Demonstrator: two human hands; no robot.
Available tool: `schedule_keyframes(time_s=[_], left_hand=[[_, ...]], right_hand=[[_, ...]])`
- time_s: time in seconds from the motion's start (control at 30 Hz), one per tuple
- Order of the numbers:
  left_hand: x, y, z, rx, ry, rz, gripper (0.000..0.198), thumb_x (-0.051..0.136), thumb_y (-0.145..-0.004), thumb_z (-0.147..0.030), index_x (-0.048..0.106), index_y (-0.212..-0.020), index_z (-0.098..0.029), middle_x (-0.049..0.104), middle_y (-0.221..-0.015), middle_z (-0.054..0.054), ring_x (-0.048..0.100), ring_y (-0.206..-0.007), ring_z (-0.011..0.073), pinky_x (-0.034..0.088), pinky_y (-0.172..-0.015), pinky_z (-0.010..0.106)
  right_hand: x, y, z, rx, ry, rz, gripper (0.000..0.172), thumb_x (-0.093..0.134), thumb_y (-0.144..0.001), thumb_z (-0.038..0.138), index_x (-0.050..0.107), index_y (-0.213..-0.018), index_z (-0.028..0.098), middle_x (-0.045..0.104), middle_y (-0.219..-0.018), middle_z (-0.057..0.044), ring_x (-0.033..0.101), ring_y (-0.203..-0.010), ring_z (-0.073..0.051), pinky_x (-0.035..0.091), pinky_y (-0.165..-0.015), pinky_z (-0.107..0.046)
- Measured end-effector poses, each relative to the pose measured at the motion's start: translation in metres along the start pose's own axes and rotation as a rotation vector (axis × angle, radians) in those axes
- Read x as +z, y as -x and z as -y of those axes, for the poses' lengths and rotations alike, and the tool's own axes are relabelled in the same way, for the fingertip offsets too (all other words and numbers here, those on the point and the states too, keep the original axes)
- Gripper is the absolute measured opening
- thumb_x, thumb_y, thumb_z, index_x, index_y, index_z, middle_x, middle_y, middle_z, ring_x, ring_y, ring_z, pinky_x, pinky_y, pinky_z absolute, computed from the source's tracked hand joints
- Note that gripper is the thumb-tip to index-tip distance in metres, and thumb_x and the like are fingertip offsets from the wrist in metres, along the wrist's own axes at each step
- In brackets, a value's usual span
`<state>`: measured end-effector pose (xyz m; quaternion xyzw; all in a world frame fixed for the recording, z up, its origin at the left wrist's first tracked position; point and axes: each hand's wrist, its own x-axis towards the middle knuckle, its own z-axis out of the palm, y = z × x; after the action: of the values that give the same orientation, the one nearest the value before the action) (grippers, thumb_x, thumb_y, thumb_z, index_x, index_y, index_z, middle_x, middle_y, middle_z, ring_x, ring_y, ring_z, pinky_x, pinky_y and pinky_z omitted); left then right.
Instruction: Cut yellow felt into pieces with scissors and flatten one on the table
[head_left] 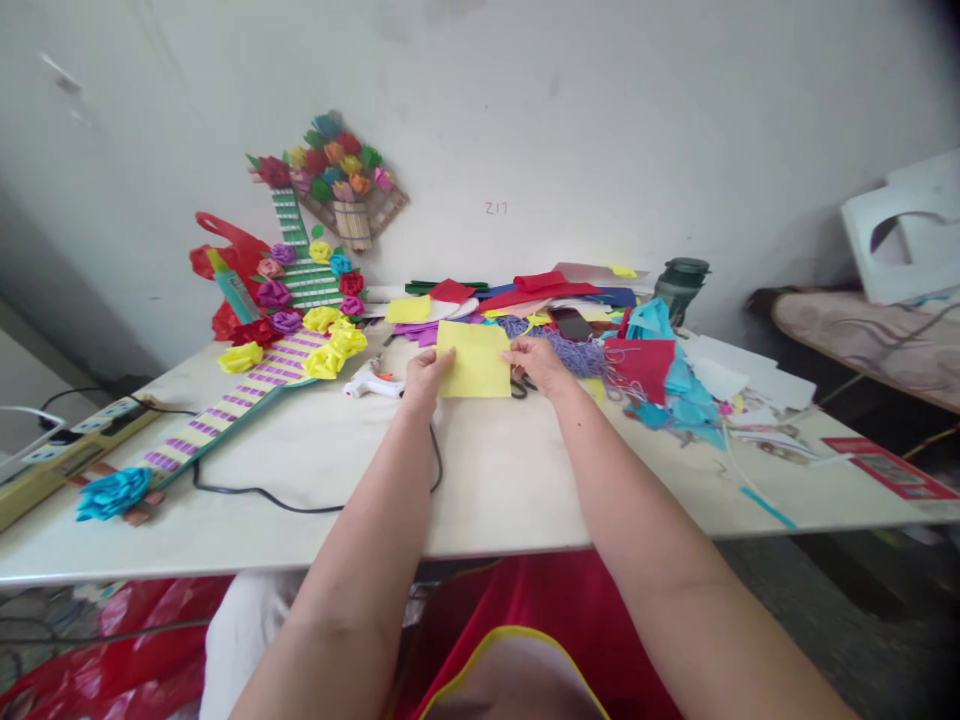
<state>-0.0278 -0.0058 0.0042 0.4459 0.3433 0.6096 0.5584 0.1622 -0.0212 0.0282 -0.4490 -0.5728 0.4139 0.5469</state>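
Between my two hands a square yellow sheet of paper (475, 362) is held up above the table, its flat side facing me. My left hand (427, 378) pinches its left edge, thumb in front. At the right edge, my right hand (538, 362) grips it between thumb and fingers. Just left of my left hand lies a white glue gun (373, 381) with a black cord. Behind the sheet is a heap of coloured paper, with another yellow piece (409, 310) on it. Dark scissors handles (523, 387) show partly beneath my right hand.
Paper-flower decorations (289, 290) and a glue bottle (234, 288) stand at left, near a power strip (75, 450). Purple shredded strands (574, 353), blue crepe paper (686, 385), a red sheet (641, 367) and a dark bottle (681, 288) lie or stand at right. A cord crosses the table (502, 490).
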Motion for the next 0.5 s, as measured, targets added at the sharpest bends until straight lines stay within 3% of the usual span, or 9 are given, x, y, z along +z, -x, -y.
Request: schedule_keyframes(time_s=[0.1, 0.27, 0.5], left_hand=[[0.001, 0.001, -0.001, 0.039, 0.004, 0.007, 0.040, 0.080, -0.048, -0.041, 0.066, -0.073, -0.013, 0.066, -0.062, 0.004, 0.064, -0.061, 0.0201, 0.049, -0.057, 0.028], [0.001, 0.000, -0.004, 0.067, -0.035, -0.003, 0.038, 0.078, -0.050, -0.044, 0.063, -0.069, -0.015, 0.064, -0.059, 0.002, 0.061, -0.054, 0.0162, 0.047, -0.053, 0.026], [-0.001, -0.001, -0.003, 0.050, -0.196, 0.097, 0.034, 0.077, -0.053, -0.042, 0.064, -0.069, -0.015, 0.063, -0.059, 0.000, 0.059, -0.054, 0.0140, 0.045, -0.052, 0.024]], right_hand=[[0.002, 0.001, 0.000, 0.048, -0.011, 0.006, 0.030, 0.075, -0.057, 0.030, 0.049, -0.051, 0.016, 0.053, -0.047, 0.003, 0.050, -0.041, -0.007, 0.034, -0.035, -0.017], [-0.001, 0.000, -0.003, 0.134, -0.096, 0.065, 0.024, 0.074, -0.058, 0.026, 0.053, -0.056, 0.014, 0.059, -0.052, 0.001, 0.054, -0.045, -0.009, 0.039, -0.037, -0.018], [-0.008, 0.001, -0.003, 0.118, -0.221, 0.116, 0.031, 0.065, -0.069, 0.043, 0.062, -0.081, 0.015, 0.067, -0.066, -0.002, 0.060, -0.055, -0.013, 0.046, -0.048, -0.021]])
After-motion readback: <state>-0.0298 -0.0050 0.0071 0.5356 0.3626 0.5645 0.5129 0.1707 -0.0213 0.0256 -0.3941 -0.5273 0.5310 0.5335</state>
